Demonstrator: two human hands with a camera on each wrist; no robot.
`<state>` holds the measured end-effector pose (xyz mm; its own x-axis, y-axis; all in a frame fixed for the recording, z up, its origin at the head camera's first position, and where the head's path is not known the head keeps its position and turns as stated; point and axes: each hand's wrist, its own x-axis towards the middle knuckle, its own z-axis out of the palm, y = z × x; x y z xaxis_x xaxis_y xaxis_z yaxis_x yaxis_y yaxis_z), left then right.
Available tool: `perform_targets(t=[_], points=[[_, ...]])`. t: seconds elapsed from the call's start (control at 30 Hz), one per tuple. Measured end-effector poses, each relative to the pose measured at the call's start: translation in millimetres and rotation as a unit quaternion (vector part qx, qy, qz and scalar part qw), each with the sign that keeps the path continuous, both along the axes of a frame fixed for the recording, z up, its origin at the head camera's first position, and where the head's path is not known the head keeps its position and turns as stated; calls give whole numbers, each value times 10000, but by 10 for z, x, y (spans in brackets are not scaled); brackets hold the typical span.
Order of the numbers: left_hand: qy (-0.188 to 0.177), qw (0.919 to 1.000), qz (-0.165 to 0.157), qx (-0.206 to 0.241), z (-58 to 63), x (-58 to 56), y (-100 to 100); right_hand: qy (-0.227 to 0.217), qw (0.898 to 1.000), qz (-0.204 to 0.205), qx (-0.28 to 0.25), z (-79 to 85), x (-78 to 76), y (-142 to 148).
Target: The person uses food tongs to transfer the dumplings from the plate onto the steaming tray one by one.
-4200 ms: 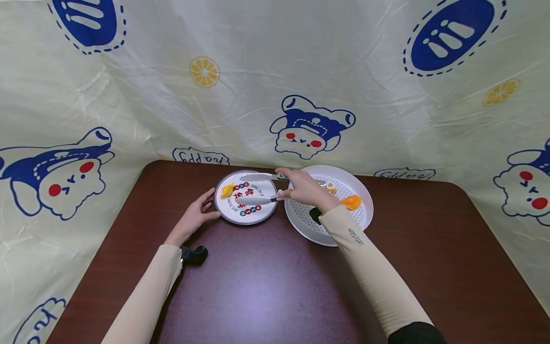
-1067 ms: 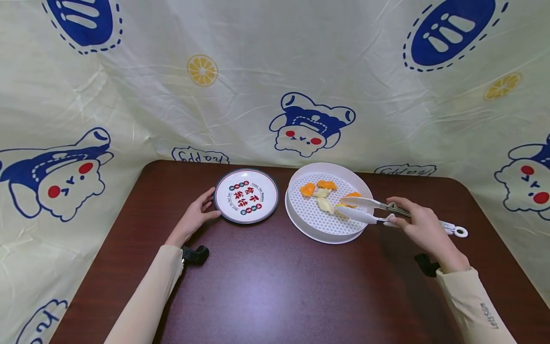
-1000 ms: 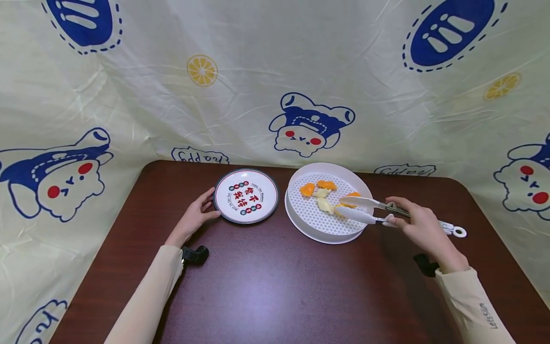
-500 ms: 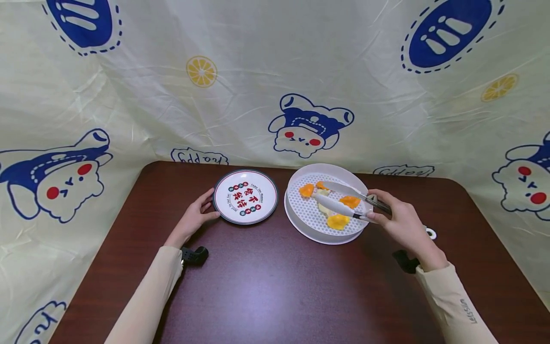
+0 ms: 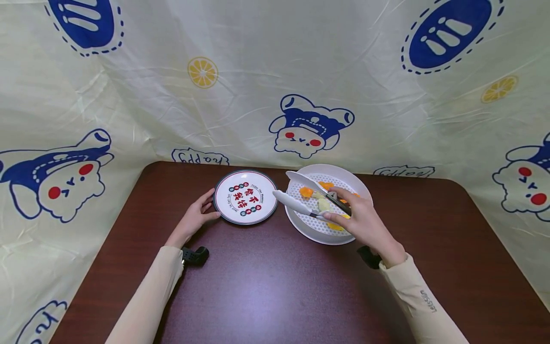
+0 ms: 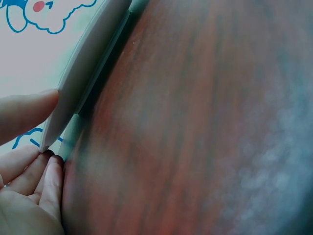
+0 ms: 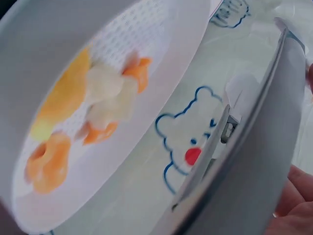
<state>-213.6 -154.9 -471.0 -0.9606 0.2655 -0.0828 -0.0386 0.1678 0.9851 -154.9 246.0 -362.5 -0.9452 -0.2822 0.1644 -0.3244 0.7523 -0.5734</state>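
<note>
My left hand (image 5: 194,220) holds the left edge of a white plate (image 5: 262,210) with a dark rim and red lettering. In the left wrist view, the thumb (image 6: 29,115) and curled fingers touch the rim from either side. My right hand (image 5: 363,222) grips white-tipped kitchen tongs (image 5: 301,205) by the handle. The tongs' arms are spread with nothing between them, their tips just right of the plate. Beneath them sits a white perforated steamer basket (image 5: 311,223), holding orange pieces (image 5: 306,192), pale dumpling-shaped pieces (image 5: 324,205) and a yellow piece (image 5: 335,226). The hand partly hides some pieces.
The dark brown wooden table (image 5: 266,286) carries plate and basket near its far edge. A pale printed cloth (image 5: 240,119) hangs right behind that edge. Each wrist wears a black device, such as the left device (image 5: 195,256).
A yellow piece, earlier on the plate, now lies in the basket. My right hand has carried the tongs left across the basket to the plate's right side. The left hand stays at the plate.
</note>
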Motion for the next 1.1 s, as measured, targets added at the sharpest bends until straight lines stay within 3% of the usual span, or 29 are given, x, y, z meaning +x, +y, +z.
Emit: perform_targets(t=[0.53,1.1], points=[[5,10000,-22,-41,-18,-10,-11,354,9988,225,-267,-18,-5,-506],[2,10000,-42,-38,-13,-8,-17,552,9957,-583,-471,-177,158,-899]])
